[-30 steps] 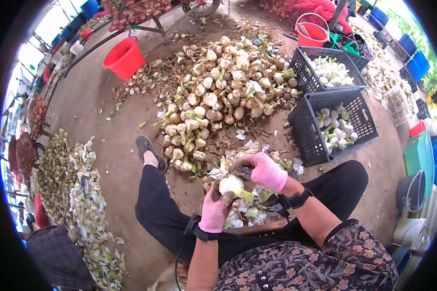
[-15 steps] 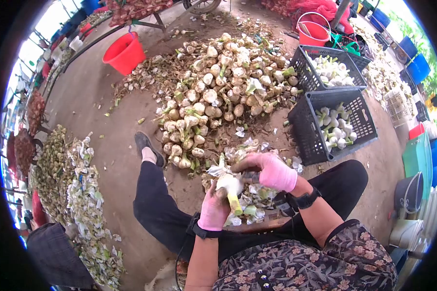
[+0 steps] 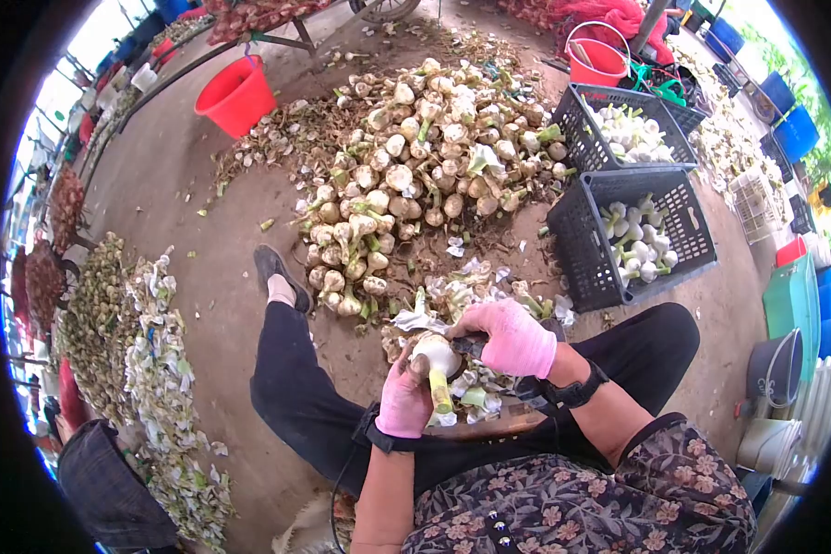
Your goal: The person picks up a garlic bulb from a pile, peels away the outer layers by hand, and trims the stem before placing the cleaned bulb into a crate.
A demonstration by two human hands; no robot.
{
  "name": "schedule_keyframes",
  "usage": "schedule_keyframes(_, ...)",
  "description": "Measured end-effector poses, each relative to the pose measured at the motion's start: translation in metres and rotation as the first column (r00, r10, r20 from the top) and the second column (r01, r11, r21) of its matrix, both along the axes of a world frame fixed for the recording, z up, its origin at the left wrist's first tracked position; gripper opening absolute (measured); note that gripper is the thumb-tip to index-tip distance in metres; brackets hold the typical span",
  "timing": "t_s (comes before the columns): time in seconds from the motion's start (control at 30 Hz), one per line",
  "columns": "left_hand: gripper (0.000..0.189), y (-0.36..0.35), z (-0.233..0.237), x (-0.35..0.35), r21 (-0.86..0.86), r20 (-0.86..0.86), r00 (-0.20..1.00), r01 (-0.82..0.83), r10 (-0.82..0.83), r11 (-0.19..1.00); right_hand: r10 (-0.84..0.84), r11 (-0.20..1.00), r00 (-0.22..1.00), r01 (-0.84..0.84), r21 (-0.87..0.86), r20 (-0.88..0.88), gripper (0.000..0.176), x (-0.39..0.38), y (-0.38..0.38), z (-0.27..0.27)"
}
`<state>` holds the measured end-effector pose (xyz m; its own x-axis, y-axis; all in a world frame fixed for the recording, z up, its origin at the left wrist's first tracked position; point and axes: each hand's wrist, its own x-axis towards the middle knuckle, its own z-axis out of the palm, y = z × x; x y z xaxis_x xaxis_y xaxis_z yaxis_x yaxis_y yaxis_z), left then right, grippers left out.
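Observation:
My left hand (image 3: 406, 395), in a pink glove, is closed round a white garlic bulb (image 3: 437, 353). The bulb's cut green-yellow stem (image 3: 441, 392) points down toward me. My right hand (image 3: 517, 340), also gloved in pink with darkened fingertips, is closed at the bulb's upper right side. A loose flap of white garlic skin (image 3: 417, 321) reaches its fingertips. Part of the grip is hidden behind the curled fingers. Peeled skins and stem ends (image 3: 475, 392) lie beneath both hands, between my legs.
A heap of unpeeled garlic (image 3: 434, 157) lies ahead. At right, two black crates (image 3: 586, 249) hold peeled white bulbs. Red buckets (image 3: 235, 97) stand farther off. On the left runs a strip of garlic and discarded skins (image 3: 162, 379).
My right hand has moved slightly left and down along the bulb. The white skin above the bulb now spreads toward its fingertips. My left hand keeps its hold on the bulb.

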<state>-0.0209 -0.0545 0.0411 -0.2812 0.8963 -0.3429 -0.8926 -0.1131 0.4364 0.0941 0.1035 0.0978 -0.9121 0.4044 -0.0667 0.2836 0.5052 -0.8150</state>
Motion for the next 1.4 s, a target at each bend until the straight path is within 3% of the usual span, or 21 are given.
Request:
schedule_keyframes(0.1, 0.057, -0.002, -0.008, 0.000, -0.012, 0.008, 1.000, 0.006, -0.006, 1.000, 0.012, 0.996, 0.999, -0.009, 0.087, -0.038, 0.037, -0.001, -0.002, -0.004)
schedule_keyframes(0.17, 0.056, -0.003, -0.011, 0.000, -0.021, 0.007, 1.000, 0.011, -0.011, 1.000, 0.017, 0.995, 0.998, -0.023, 0.099, 0.057, 0.034, -0.001, -0.004, -0.002)
schedule_keyframes(0.3, 0.056, -0.004, -0.015, 0.001, -0.039, -0.004, 1.000, 0.017, -0.017, 0.999, 0.028, 0.990, 0.997, -0.038, 0.134, 0.078, 0.029, -0.003, -0.006, -0.005)
schedule_keyframes(0.5, 0.055, 0.000, -0.008, 0.001, 0.007, -0.002, 0.998, 0.068, -0.068, 0.998, -0.096, 0.981, 0.991, 0.079, 0.175, 0.091, 0.021, -0.005, -0.014, 0.000)
schedule_keyframes(0.57, 0.055, 0.000, -0.006, -0.001, 0.012, 0.027, 0.995, 0.098, -0.098, 0.995, -0.121, 0.978, 0.993, 0.122, -0.170, 0.015, 0.019, -0.002, -0.008, -0.002)
schedule_keyframes(0.63, 0.055, -0.002, -0.004, -0.002, 0.019, 0.054, 0.990, 0.128, -0.128, 0.992, -0.116, 0.977, 0.993, 0.110, -0.184, -0.021, 0.016, -0.002, -0.003, -0.002)
schedule_keyframes(0.7, 0.058, -0.005, -0.001, -0.001, -0.050, 0.163, 0.984, 0.085, -0.075, 0.995, -0.229, 0.965, 0.972, 0.233, -0.118, 0.049, 0.013, -0.004, 0.006, -0.012)
schedule_keyframes(0.73, 0.063, -0.006, 0.003, -0.003, -0.040, 0.173, 0.973, 0.162, -0.153, 0.986, -0.330, 0.937, 0.937, 0.340, -0.080, 0.114, 0.016, -0.006, 0.014, -0.028)
schedule_keyframes(0.77, 0.063, -0.006, 0.006, -0.002, -0.039, 0.172, 0.972, 0.167, -0.158, 0.985, -0.414, 0.910, 0.892, 0.409, 0.063, 0.183, 0.017, -0.005, 0.023, -0.046)
schedule_keyframes(0.83, 0.066, -0.004, 0.010, -0.003, -0.020, 0.115, 0.986, 0.120, -0.117, 0.993, -0.388, 0.906, 0.915, 0.400, 0.137, -0.111, 0.017, 0.005, 0.031, -0.072)
schedule_keyframes(0.87, 0.069, -0.004, 0.008, -0.003, -0.068, 0.020, 0.994, 0.108, -0.107, 0.992, -0.344, 0.921, 0.927, 0.363, 0.140, -0.148, 0.020, 0.005, 0.025, -0.050)
schedule_keyframes(0.9, 0.071, -0.005, 0.006, -0.006, 0.009, 0.016, 0.989, 0.145, -0.145, 0.989, -0.345, 0.922, 0.928, 0.363, 0.135, -0.143, 0.020, 0.005, 0.021, -0.041)
schedule_keyframes(0.97, 0.075, -0.003, -0.011, -0.007, -0.034, -0.065, 0.996, 0.066, -0.068, 0.997, -0.318, 0.922, 0.947, 0.299, -0.247, -0.038, 0.026, 0.003, 0.019, -0.028)
schedule_keyframes(1.0, 0.075, -0.002, -0.007, -0.007, -0.035, -0.064, 0.995, 0.068, -0.070, 0.997, -0.269, 0.910, 0.962, 0.273, -0.311, 0.055, 0.030, 0.003, 0.020, -0.019)
schedule_keyframes(1.03, 0.076, 0.000, 0.001, -0.006, -0.031, -0.087, 0.993, 0.073, -0.076, 0.997, -0.270, 0.910, 0.961, 0.274, -0.312, 0.056, 0.030, 0.003, 0.018, -0.011)
schedule_keyframes(1.1, 0.077, 0.003, 0.008, -0.005, -0.030, -0.108, 0.991, 0.082, -0.085, 0.996, -0.236, 0.861, 0.964, 0.148, -0.487, -0.123, 0.037, 0.003, 0.013, 0.001)
schedule_keyframes(1.17, 0.077, 0.008, 0.011, -0.004, -0.024, -0.169, 0.983, 0.073, -0.076, 0.997, -0.226, 0.909, 0.965, 0.160, -0.384, -0.133, 0.043, 0.002, 0.011, 0.010)
schedule_keyframes(1.27, 0.076, 0.011, 0.012, -0.005, -0.045, -0.265, 0.959, 0.096, -0.105, 0.994, -0.064, 0.988, 0.983, 0.038, -0.147, -0.170, 0.047, -0.001, 0.005, 0.019)
schedule_keyframes(1.4, 0.074, 0.010, 0.011, -0.005, -0.122, -0.377, 0.914, 0.109, -0.148, 0.986, 0.022, 0.994, 0.999, -0.026, -0.109, -0.036, 0.045, -0.002, 0.000, 0.016)
